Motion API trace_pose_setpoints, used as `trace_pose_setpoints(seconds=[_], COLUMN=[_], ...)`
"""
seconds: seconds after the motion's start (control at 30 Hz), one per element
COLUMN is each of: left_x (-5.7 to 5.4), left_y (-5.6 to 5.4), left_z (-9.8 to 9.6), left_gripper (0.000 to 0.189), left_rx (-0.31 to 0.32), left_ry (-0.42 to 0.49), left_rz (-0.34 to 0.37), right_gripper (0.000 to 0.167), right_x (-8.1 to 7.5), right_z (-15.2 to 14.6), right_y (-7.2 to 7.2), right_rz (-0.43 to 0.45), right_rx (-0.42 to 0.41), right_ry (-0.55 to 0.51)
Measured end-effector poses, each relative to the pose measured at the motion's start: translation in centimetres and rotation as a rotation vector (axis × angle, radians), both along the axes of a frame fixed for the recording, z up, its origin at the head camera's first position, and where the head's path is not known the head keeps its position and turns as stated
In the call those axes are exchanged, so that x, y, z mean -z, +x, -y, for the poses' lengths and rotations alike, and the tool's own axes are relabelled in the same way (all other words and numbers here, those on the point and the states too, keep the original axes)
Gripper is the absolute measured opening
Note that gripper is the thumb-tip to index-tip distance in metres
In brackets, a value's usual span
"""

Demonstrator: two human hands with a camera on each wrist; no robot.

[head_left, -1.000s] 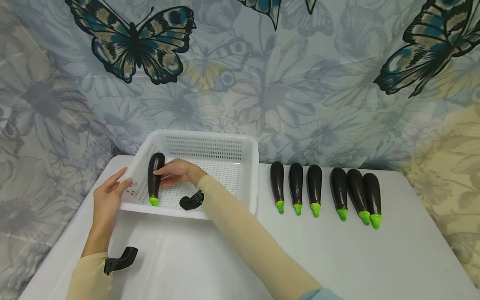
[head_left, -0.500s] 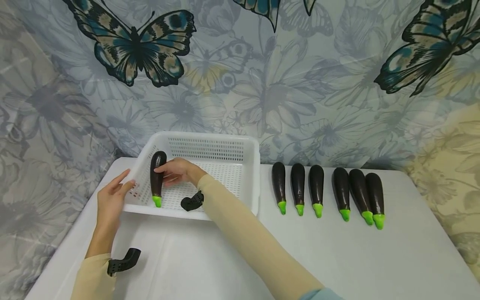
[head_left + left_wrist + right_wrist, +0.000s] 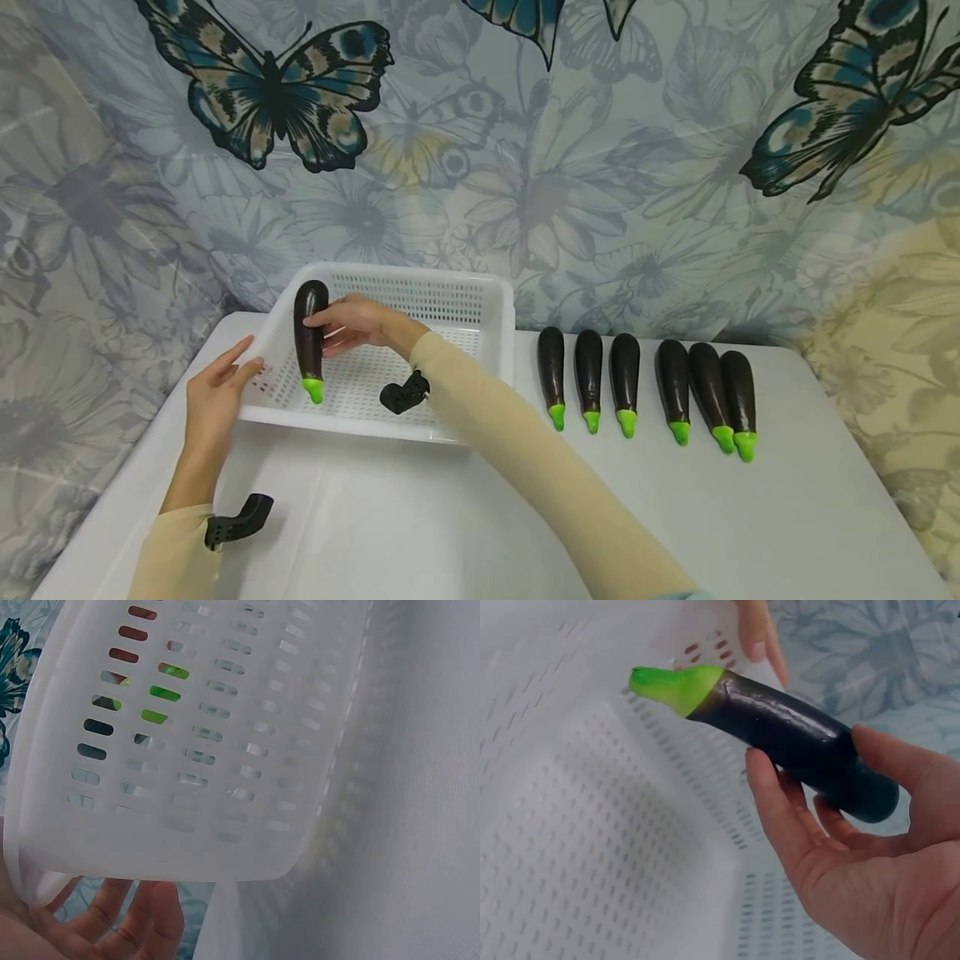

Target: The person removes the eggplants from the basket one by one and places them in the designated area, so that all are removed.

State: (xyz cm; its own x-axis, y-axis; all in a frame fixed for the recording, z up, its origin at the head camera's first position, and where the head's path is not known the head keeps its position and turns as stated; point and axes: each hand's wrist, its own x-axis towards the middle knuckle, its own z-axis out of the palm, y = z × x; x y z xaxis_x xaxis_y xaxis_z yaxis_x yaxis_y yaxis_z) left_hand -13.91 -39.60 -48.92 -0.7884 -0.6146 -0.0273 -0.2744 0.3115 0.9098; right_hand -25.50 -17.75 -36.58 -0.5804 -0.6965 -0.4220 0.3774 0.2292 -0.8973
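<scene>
A dark purple eggplant [image 3: 307, 343] with a bright green stem end is pinched between the thumb and fingers of my right hand [image 3: 363, 321]. It is held over the left part of a white perforated plastic basket [image 3: 360, 424], stem end toward me. In the right wrist view, the eggplant [image 3: 795, 735] hangs above the basket floor, its round end near my palm. My left hand [image 3: 212, 404] grips the left end of the basket at its rim. From the left wrist, the fingers [image 3: 112, 911] show behind the basket's end, and green shows through the slots.
Several more eggplants [image 3: 625, 375] lie on the white table [image 3: 390, 517] right of the basket, stems toward me. A patterned cloth with butterflies [image 3: 277, 92] hangs behind the table. Each wrist wears a black camera mount [image 3: 240, 521].
My right hand has lifted the eggplant a little up and away from the basket floor; earlier it sat lower. My left hand stays at the basket's left end.
</scene>
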Motion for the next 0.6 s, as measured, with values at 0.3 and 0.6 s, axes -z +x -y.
trace_pose_setpoints(seconds=[0.3, 0.6], left_x=[-6.3, -6.8], left_y=[2.3, 2.8], left_z=[-4.3, -4.7], left_gripper=[0.048, 0.05], left_rx=[-0.011, 0.044], left_ry=[0.089, 0.072], left_rz=[0.029, 0.014], right_gripper=[0.014, 0.033], right_x=[-2.4, -4.0], right_z=[-1.7, -5.4], right_y=[0.4, 0.2], right_rz=[-0.009, -0.041], right_rx=[0.0, -0.019], right_ry=[-0.041, -0.093])
